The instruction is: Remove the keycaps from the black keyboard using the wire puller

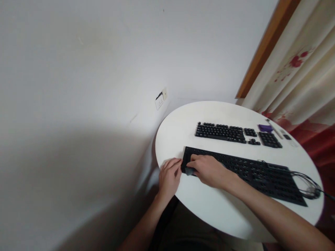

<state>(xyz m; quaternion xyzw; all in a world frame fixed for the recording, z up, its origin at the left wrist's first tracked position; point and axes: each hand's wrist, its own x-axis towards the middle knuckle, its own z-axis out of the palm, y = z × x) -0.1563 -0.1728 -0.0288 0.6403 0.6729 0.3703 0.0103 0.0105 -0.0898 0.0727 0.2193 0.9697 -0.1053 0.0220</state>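
A black keyboard base (261,174) without its keycaps lies on the white round table, with its left end near me. Beside that end lies my left hand (170,174), fingers stretched out and touching the edge. My right hand (206,169) is bent over the base's left part, closed on a dark grey thing (190,171). Its kind is unclear, as the fingers hide most of it. Behind the base, black keycaps (220,132) are laid out in keyboard order, with the number-pad keycaps (270,139) at their right.
A cable (310,183) is bundled at the base's right end and runs off the table (183,118). A folded purple cloth (265,128), a slim pale stick-like item (274,129) and a small black piece (287,137) lie far right. Walls and a curtain (309,87) border the table.
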